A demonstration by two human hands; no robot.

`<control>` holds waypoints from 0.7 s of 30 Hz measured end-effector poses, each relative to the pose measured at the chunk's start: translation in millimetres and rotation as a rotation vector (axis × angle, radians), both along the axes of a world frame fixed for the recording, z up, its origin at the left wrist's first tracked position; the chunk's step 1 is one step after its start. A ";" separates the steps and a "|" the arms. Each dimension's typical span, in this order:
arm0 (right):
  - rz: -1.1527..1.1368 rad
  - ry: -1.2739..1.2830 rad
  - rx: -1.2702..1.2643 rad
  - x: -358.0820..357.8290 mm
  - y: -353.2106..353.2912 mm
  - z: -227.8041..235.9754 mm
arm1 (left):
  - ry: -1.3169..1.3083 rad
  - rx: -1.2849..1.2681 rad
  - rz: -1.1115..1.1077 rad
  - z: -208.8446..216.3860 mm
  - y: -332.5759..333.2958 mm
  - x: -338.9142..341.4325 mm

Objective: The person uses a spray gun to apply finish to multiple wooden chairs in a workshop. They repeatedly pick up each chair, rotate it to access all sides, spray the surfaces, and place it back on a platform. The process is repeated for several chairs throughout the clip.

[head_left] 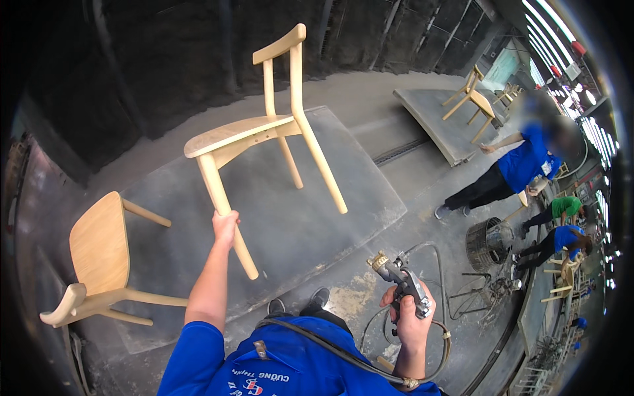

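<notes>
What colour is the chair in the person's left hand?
The held chair is pale yellowish wood, best seen in the head view.

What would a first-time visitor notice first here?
Probably the pale wooden chair above the picture's middle, with the person's left fingers around one leg. Next comes the metal spray gun in the right fingers, lower right of centre. A second chair fills the left side.
</notes>
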State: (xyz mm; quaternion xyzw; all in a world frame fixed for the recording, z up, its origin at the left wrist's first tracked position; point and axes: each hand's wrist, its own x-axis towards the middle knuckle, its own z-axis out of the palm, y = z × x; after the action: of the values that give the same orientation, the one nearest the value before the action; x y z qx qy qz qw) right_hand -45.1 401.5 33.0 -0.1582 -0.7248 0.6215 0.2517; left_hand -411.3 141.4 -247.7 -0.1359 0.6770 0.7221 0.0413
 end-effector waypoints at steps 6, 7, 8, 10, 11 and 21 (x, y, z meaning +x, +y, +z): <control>-0.245 -0.138 0.217 27.3 -18.3 -23.8 | 0.011 -0.057 0.009 -10.1 2.4 9.4; -0.285 -0.217 0.190 33.7 -20.8 -28.4 | -0.005 -0.077 0.014 -12.2 2.9 11.4; -0.319 -0.294 0.162 41.3 -24.2 -32.4 | 0.016 -0.077 -0.004 -15.0 3.8 15.4; -0.400 -0.412 0.119 57.5 -31.9 -35.6 | 0.047 -0.060 -0.005 -20.3 3.5 23.4; -0.415 -0.382 0.098 65.8 -36.0 -34.4 | 0.033 -0.076 -0.024 -23.4 4.1 28.2; -0.342 0.266 0.083 71.7 -38.9 17.0 | 0.003 -0.237 -0.210 -39.0 7.5 96.9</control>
State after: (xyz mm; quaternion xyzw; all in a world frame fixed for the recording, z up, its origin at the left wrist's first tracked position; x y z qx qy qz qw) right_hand 26.6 362.6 50.0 -0.1852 -0.6726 0.5549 0.4532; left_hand -314.4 148.9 -286.7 -0.0672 0.7682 0.6289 0.0992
